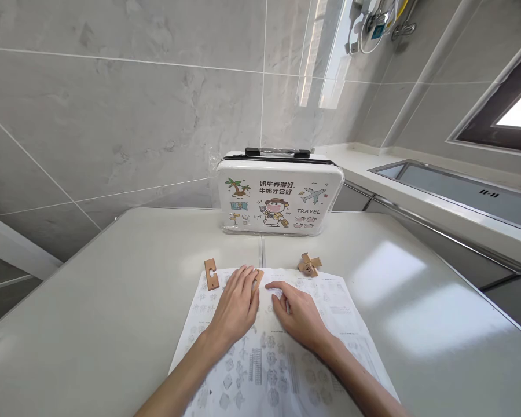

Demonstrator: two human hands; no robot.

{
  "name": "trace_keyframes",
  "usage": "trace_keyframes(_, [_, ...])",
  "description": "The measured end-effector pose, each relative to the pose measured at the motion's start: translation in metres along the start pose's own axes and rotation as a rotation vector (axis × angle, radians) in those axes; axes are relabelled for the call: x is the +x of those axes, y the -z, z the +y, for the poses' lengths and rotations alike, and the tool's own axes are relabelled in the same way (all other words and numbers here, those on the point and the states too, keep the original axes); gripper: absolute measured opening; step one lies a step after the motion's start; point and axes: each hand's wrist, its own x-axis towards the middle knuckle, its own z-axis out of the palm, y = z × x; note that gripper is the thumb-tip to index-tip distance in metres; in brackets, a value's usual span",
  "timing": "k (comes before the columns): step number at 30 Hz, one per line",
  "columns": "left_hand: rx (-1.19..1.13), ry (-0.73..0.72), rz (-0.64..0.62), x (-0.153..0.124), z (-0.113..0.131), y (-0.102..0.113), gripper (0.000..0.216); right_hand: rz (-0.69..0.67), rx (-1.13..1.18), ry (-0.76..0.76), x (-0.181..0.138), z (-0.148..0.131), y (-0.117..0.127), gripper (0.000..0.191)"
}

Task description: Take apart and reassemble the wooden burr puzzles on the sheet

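A flat wooden puzzle piece with a cut-out lies at the fingers of my left hand, which holds it down against the paper and covers part of it. My right hand is just to the right, index finger stretched out over the sheet and the other fingers bent, with nothing in it. Beneath both hands spreads a white instruction sheet printed with small assembly drawings. Another notched wooden piece lies by the sheet's upper left edge. At the upper right edge sits a cluster of interlocked wooden pieces.
A white cartoon-printed case in clear plastic wrap stands upright at the back of the white table. Grey tiled wall rises behind it. To the right are a counter with a sink and a window.
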Motion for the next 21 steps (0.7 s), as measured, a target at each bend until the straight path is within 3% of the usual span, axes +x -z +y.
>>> trace_keyframes(8, [0.215,0.128,0.198,0.004,-0.015,0.003,0.037,-0.017,0.003,-0.018,-0.001,0.001,0.000,0.027])
trace_keyframes(21, [0.230,0.229,0.235,0.008,-0.018,0.013,0.035,-0.019,0.019,-0.015,-0.002,0.001,0.001,0.024])
